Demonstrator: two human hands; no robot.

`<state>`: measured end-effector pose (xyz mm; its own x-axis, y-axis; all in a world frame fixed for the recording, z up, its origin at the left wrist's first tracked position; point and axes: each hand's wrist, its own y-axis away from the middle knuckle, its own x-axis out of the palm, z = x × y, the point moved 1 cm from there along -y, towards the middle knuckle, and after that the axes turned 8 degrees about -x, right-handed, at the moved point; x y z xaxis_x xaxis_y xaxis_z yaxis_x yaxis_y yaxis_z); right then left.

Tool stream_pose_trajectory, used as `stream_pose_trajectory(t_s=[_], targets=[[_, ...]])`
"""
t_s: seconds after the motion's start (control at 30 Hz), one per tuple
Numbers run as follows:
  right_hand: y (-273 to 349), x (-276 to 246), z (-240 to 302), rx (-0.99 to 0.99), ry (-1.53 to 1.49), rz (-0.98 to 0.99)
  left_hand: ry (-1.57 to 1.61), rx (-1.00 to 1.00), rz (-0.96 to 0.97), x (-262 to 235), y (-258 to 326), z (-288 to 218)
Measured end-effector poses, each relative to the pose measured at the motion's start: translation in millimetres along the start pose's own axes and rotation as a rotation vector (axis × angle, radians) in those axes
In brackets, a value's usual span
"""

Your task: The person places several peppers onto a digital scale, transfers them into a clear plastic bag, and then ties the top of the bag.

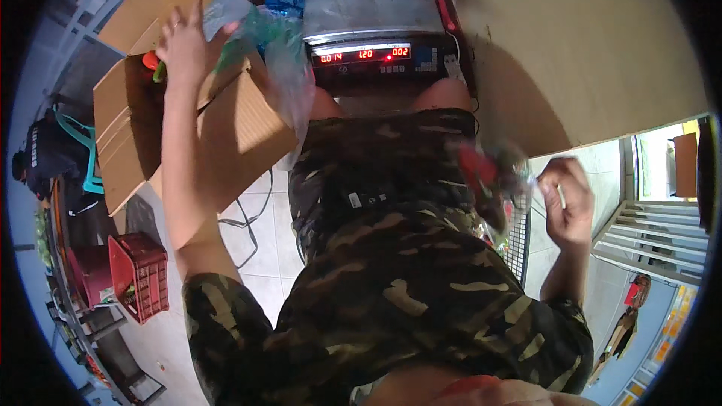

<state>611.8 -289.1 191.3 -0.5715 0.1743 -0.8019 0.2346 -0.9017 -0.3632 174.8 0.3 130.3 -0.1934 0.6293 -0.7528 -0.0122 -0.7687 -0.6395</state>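
Observation:
My left hand (192, 49) is over an open cardboard box (241, 116), its fingers spread. Close beside its fingers, a red and green pepper-like vegetable (153, 64) shows inside the box. At the right, my right hand (565, 192) is closed in a pinch on the gathered end of a clear plastic bag (515, 169). The bag hangs beside my thigh, smeared by motion. Something red is inside, its kind not clear. Below the bag is a black wire basket (517, 237) holding small bags.
A scale (372, 7) with a lit red display stands before my knees. Clear and green plastic bags (282, 53) lie between it and the box. A large cardboard sheet (579, 37) fills the far right. Red crates (143, 278) sit on the tiled floor at left, near a cable (244, 225).

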Motion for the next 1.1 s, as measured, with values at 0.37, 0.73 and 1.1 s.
stream_pose_trajectory(t_s=[0.37, 0.73, 1.1], targets=[[214, 116, -173, 0.684, 0.049, 0.607, 0.264, -0.091, 0.206, 65, 49, 16], [327, 223, -297, 0.725, 0.218, 0.841, 0.562, -0.186, 0.128, 21, 46, 5], [-45, 100, -61, -0.053, -0.031, 0.613, 0.772, -0.423, -0.019, 27, 50, 16]])
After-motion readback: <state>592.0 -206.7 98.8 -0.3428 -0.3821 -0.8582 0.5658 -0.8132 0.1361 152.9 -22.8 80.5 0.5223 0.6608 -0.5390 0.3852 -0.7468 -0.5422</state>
